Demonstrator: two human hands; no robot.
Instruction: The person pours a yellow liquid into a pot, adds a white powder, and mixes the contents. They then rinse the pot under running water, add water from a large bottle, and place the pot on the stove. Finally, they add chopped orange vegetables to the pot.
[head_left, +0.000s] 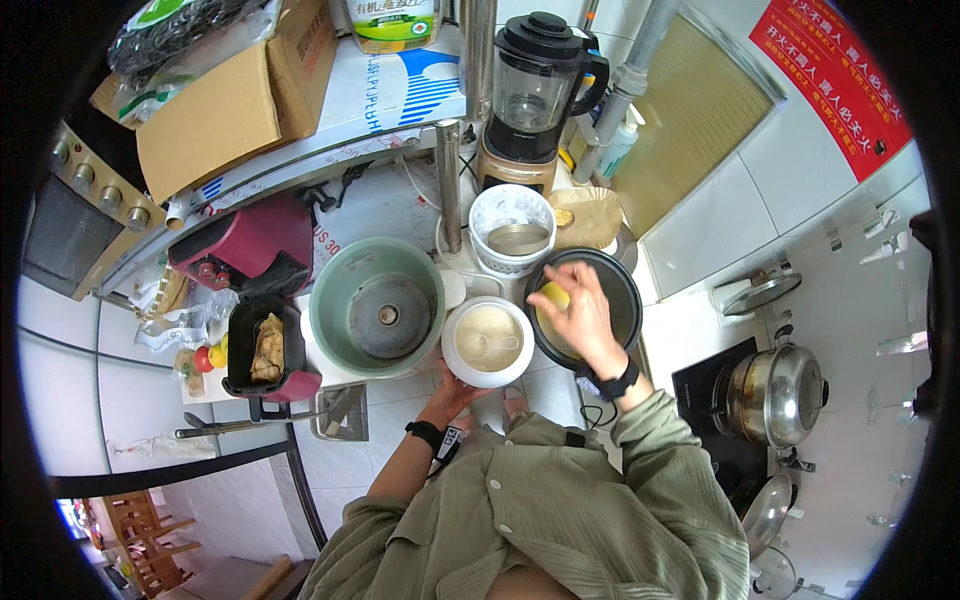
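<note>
My left hand (452, 396) supports a round white container (489, 379) from below and the near side. Pale grain-like powder (480, 330) lies inside it with a translucent scoop (499, 343). Over a black round pot (634, 300), my right hand (581, 307) has its fingers bent around a yellow rounded thing (554, 295), perhaps a piece of food or a sponge; its kind cannot be told. The pot's bottom is partly hidden by the hand. Left of the white container sits a green electric pot (322, 300) with a dark heating plate at its bottom.
Behind stand a white bucket (517, 262) holding a metal lid, a blender (534, 97) and a brown paper liner (592, 214). An air fryer basket (234, 360) is at the left. A lidded steel pot (780, 401) sits on a black cooktop (694, 397) at the right.
</note>
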